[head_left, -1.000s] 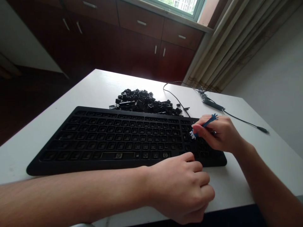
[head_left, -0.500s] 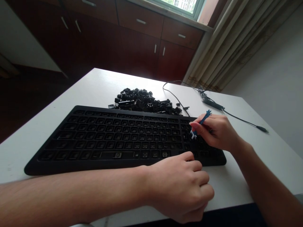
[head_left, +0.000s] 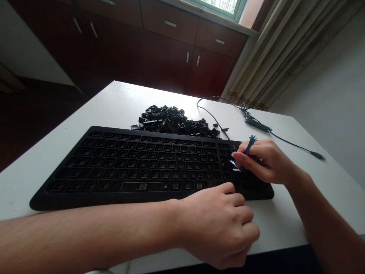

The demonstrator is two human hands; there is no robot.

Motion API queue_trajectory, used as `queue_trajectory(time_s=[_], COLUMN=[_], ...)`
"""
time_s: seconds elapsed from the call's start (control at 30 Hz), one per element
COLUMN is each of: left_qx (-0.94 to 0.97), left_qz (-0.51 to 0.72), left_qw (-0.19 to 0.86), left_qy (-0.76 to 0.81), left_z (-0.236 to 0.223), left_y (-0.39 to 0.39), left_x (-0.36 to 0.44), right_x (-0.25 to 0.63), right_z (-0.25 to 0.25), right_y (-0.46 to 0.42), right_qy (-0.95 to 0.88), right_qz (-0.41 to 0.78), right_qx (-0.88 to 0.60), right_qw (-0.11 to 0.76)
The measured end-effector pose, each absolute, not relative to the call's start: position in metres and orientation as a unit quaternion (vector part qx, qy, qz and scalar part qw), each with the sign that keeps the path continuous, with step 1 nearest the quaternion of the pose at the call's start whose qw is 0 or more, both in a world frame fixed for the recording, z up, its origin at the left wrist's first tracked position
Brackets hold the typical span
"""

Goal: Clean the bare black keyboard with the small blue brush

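Observation:
A black keyboard (head_left: 137,167) with its keycaps removed lies across the white table (head_left: 119,104). My right hand (head_left: 264,161) is closed round a small blue brush (head_left: 248,146), whose white bristles touch the key sockets at the keyboard's right end. My left hand (head_left: 221,224) rests in a loose fist at the keyboard's front right edge, its fingertips against the frame. I see nothing inside that fist.
A heap of loose black keycaps (head_left: 173,121) lies just behind the keyboard. A black cable (head_left: 273,133) with an inline box runs across the table's far right. Dark wooden cabinets (head_left: 171,45) and a curtain (head_left: 279,49) stand beyond the table.
The brush has shifted slightly in my right hand, its bristles moving a little across the right-end sockets. My left hand has stayed put.

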State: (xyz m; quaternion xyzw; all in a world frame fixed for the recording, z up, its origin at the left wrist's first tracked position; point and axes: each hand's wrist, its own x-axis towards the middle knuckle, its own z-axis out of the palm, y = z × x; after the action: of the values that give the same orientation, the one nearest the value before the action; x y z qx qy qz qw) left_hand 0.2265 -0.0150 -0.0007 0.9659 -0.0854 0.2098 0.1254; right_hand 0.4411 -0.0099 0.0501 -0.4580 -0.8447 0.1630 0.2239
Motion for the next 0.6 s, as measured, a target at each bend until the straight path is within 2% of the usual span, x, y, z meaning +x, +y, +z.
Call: queue_trajectory(time_s=[0.2, 0.37, 0.6], left_qx=[0.966, 0.965, 0.966], left_qz=[0.208, 0.212, 0.212], left_qw=[0.124, 0.126, 0.123], left_qy=[-0.086, -0.086, -0.087], left_z=[-0.0009, -0.0009, -0.0015], left_y=[-0.0153, -0.0149, -0.0148], left_x=[0.2265, 0.2261, 0.2258], right_x=[0.4426, 0.4422, 0.4409], right_z=[0.0552, 0.0551, 0.0484], right_y=[-0.0115, -0.012, -0.0101], right_qy=[-0.816, -0.805, -0.815], right_qz=[0.161, 0.212, 0.146], right_qx=[-0.493, -0.492, -0.508], right_qw=[0.253, 0.253, 0.237])
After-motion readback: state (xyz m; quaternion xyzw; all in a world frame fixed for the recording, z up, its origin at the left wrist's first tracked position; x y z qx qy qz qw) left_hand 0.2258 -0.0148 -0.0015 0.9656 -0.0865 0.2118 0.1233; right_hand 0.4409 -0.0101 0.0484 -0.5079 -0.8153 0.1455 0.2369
